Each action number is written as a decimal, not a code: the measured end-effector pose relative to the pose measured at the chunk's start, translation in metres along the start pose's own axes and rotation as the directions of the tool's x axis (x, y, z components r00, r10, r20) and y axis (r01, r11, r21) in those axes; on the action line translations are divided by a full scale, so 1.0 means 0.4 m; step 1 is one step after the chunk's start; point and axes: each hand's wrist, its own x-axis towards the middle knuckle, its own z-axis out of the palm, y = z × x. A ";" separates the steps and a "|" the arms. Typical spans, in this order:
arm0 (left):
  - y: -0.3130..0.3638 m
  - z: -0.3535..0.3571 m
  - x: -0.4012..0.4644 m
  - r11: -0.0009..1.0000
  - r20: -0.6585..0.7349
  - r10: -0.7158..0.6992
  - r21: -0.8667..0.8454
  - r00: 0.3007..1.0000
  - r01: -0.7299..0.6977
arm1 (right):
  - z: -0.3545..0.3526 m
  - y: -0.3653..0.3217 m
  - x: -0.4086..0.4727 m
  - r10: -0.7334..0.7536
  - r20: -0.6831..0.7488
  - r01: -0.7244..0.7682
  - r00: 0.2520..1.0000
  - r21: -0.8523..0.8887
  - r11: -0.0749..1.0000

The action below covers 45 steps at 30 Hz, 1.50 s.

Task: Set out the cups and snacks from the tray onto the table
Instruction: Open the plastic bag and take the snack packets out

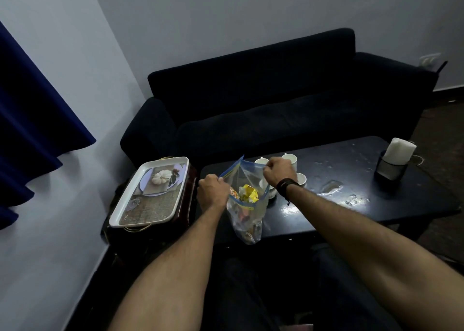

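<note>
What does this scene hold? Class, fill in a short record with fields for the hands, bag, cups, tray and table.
left hand: pinches the near-left edge of the bag's mouth
right hand: pinches the far edge of the mouth
bag: clear zip bag, upright on the table, mouth pulled open, yellow packet inside
cups: white, on the table behind the bag
tray: on a side stand left of the table, nothing on it
table: dark, glossy

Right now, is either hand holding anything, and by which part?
Both hands hold the clear zip bag of snacks by its open top edge: the left hand pinches the near-left rim, the right hand the far-right rim, spreading the mouth.
</note>
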 end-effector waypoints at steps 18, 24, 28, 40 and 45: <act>0.008 0.013 -0.012 0.982 0.040 0.160 -0.107 0.986 -0.155 | 0.011 -0.002 -0.002 -0.409 -0.193 0.396 0.892 -0.102 0.912; -0.002 0.016 -0.014 0.960 0.118 0.239 -0.176 0.964 -0.216 | 0.029 -0.028 -0.027 -0.364 0.473 0.516 0.802 -0.241 0.822; -0.018 0.015 -0.015 0.950 0.139 0.186 -0.280 0.973 -0.142 | 0.058 0.001 -0.048 -0.150 0.641 0.525 0.753 -0.447 0.724; -0.117 0.100 -0.029 0.822 0.489 -0.344 -0.257 0.802 0.509 | 0.147 0.018 -0.035 -0.086 0.654 0.421 0.751 -0.375 0.826; -0.132 0.143 -0.051 0.699 0.675 -0.389 -0.227 0.627 0.678 | 0.188 0.006 -0.040 -0.109 0.617 0.372 0.780 -0.316 0.873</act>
